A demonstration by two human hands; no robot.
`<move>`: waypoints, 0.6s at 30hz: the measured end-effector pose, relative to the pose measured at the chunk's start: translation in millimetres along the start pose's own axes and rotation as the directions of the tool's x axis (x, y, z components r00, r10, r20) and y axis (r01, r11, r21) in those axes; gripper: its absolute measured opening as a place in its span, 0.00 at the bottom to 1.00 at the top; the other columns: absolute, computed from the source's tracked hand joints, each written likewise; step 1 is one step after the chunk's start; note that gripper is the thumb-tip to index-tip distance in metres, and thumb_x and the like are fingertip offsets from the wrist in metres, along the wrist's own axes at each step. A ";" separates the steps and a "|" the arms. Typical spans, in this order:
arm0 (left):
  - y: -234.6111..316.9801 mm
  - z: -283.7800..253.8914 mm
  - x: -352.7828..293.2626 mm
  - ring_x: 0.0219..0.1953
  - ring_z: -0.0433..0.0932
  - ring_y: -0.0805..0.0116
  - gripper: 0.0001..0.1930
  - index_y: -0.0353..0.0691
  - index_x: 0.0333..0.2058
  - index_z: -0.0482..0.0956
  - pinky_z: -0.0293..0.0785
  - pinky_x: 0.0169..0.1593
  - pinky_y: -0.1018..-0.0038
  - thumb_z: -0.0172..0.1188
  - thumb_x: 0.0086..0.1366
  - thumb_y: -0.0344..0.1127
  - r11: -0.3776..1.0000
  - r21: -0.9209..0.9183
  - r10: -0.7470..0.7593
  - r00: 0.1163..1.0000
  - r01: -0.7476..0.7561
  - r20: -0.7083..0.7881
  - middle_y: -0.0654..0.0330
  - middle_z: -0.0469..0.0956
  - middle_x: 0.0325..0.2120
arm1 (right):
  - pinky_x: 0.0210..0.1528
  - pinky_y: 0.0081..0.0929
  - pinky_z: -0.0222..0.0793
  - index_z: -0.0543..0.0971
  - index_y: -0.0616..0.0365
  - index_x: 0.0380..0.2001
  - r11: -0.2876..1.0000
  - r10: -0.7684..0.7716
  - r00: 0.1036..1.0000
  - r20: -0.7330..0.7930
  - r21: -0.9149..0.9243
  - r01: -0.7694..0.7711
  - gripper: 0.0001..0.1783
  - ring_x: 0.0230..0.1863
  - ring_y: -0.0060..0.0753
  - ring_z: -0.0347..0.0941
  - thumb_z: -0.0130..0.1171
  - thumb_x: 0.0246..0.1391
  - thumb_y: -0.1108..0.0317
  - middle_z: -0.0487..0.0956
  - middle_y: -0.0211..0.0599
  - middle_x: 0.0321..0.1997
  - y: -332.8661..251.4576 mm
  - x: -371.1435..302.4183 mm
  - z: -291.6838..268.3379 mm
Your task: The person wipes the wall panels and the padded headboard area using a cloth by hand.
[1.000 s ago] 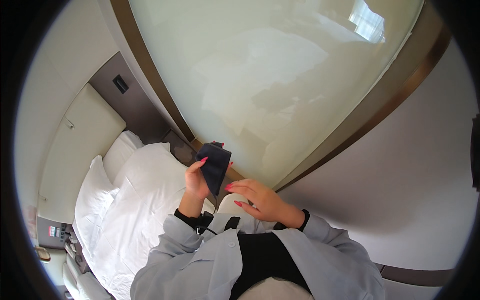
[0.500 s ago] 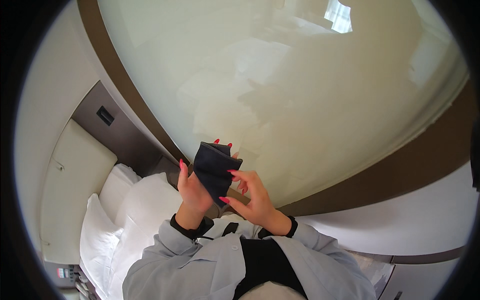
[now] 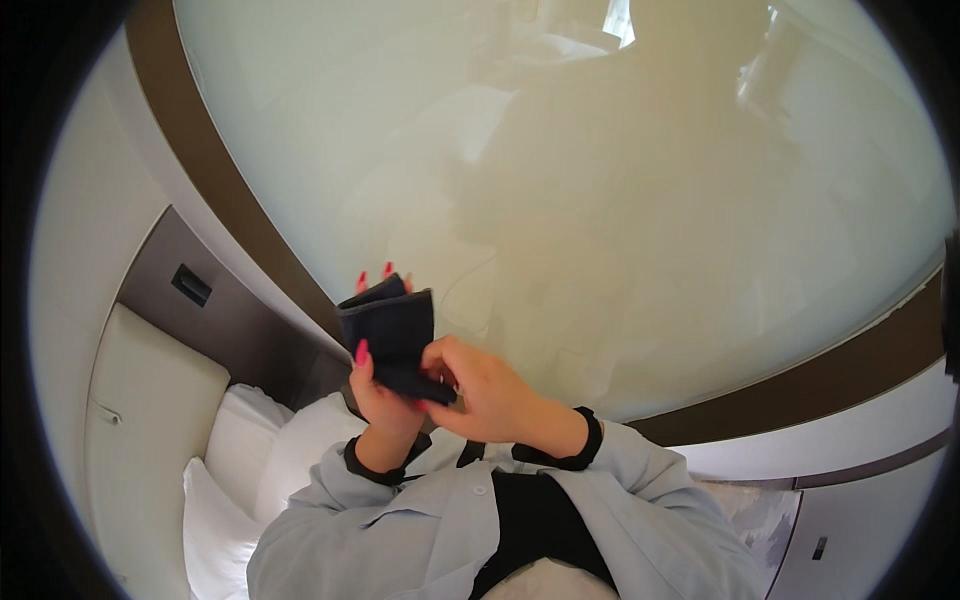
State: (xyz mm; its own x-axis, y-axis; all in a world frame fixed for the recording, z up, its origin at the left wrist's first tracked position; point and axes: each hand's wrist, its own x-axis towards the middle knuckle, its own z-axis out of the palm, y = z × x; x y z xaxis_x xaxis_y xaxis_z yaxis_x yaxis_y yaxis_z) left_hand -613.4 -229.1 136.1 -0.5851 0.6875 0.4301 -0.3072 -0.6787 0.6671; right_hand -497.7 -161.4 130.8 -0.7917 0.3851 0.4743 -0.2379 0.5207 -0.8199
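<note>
A dark navy, nearly black folded cloth (image 3: 388, 325) with stitched edges is held up in front of me. My left hand (image 3: 385, 408) grips it from behind, its red-nailed fingertips showing beyond the far edge and its thumb laid over the front near the left side. With curled fingers, my right hand (image 3: 487, 390) clasps the cloth's lower right end, which is bunched into a narrow tip. The right fingertips are partly hidden by the hand itself.
Beyond my hands rises a large glossy pale panel (image 3: 640, 230) in a brown frame (image 3: 215, 165). To the left are white pillows (image 3: 240, 440) against a cream padded headboard (image 3: 150, 410). A light grey cabinet front (image 3: 850, 530) with a dark handle is at lower right.
The cloth and both hands have shifted left in view. My left thumb has come onto the cloth's front, and my right hand has closed round its lower end, bunching it. The view has turned slightly.
</note>
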 end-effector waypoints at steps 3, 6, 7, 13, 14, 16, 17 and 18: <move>6.8 4.2 12.3 0.70 0.55 0.51 0.38 0.38 0.70 0.46 0.55 0.69 0.61 0.39 0.69 0.55 0.977 0.113 0.192 0.975 -0.179 -0.113 0.46 0.50 0.70 | 0.39 0.32 0.68 0.69 0.61 0.49 0.991 -0.131 0.981 0.140 0.023 0.129 0.28 0.35 0.38 0.71 0.67 0.43 0.72 0.74 0.39 0.36 -8.2 10.9 -3.5; 11.3 4.0 17.9 0.71 0.53 0.51 0.40 0.38 0.70 0.44 0.51 0.71 0.60 0.37 0.70 0.61 0.993 -0.009 0.115 0.987 -0.117 -0.114 0.46 0.48 0.71 | 0.42 0.29 0.68 0.69 0.61 0.54 0.968 -0.106 0.959 0.263 0.248 0.039 0.26 0.38 0.30 0.71 0.62 0.52 0.72 0.75 0.37 0.39 -6.5 16.5 -6.1; 12.7 4.4 18.5 0.71 0.52 0.51 0.42 0.37 0.70 0.44 0.50 0.71 0.59 0.36 0.70 0.63 0.996 -0.034 0.070 0.985 -0.076 -0.159 0.46 0.48 0.71 | 0.43 0.28 0.68 0.69 0.61 0.54 0.926 -0.049 0.951 0.304 0.371 -0.071 0.24 0.39 0.29 0.71 0.61 0.55 0.71 0.75 0.36 0.40 -5.9 16.8 -6.3; 12.9 36.3 13.3 0.73 0.48 0.50 0.43 0.36 0.70 0.44 0.46 0.73 0.55 0.35 0.70 0.64 0.961 -0.116 0.253 0.967 -0.250 0.014 0.45 0.44 0.72 | 0.60 0.30 0.64 0.67 0.63 0.60 0.732 0.168 0.986 -0.006 0.671 -0.120 0.20 0.56 0.31 0.71 0.47 0.66 0.71 0.73 0.41 0.56 -23.3 6.8 -24.3; 12.3 50.3 6.6 0.72 0.49 0.50 0.42 0.35 0.70 0.44 0.47 0.72 0.55 0.36 0.71 0.63 0.944 0.096 0.317 0.948 -0.315 -0.006 0.44 0.45 0.71 | 0.63 0.32 0.63 0.66 0.64 0.61 0.785 0.151 0.984 -0.100 0.617 -0.058 0.21 0.59 0.34 0.70 0.44 0.67 0.73 0.72 0.45 0.59 -30.5 -1.7 -32.8; 8.8 83.3 5.3 0.71 0.52 0.47 0.41 0.34 0.69 0.47 0.47 0.72 0.53 0.36 0.71 0.62 0.777 0.424 0.484 0.872 -0.465 0.070 0.42 0.48 0.70 | 0.66 0.34 0.59 0.65 0.64 0.63 0.907 -0.024 0.988 -0.154 0.411 0.086 0.23 0.64 0.38 0.66 0.46 0.67 0.71 0.69 0.46 0.64 -41.6 -17.5 -58.4; 1.5 101.8 12.1 0.70 0.54 0.45 0.40 0.33 0.68 0.49 0.47 0.71 0.50 0.36 0.71 0.60 0.629 0.435 0.572 0.762 -0.645 0.303 0.40 0.49 0.69 | 0.68 0.35 0.57 0.64 0.64 0.64 0.958 -0.044 0.988 -0.150 0.275 0.084 0.24 0.67 0.40 0.63 0.47 0.66 0.70 0.67 0.47 0.67 -44.3 -28.8 -74.1; -8.8 123.8 16.0 0.69 0.55 0.43 0.39 0.32 0.68 0.51 0.46 0.71 0.47 0.36 0.71 0.59 0.524 0.377 0.611 0.645 -0.764 0.458 0.38 0.51 0.68 | 0.71 0.39 0.50 0.58 0.67 0.68 0.967 -0.156 0.985 -0.075 0.194 0.168 0.29 0.72 0.47 0.56 0.44 0.66 0.69 0.59 0.51 0.72 -45.2 -43.4 -90.3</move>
State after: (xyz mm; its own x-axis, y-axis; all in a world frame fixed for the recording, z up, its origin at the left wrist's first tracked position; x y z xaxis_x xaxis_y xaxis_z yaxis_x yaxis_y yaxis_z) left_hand -527.2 -180.2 212.4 -0.2214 0.1471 0.9640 0.5688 -0.7835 0.2501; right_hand -401.8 -132.9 176.2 -0.7005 0.3553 0.6189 -0.4715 0.4204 -0.7752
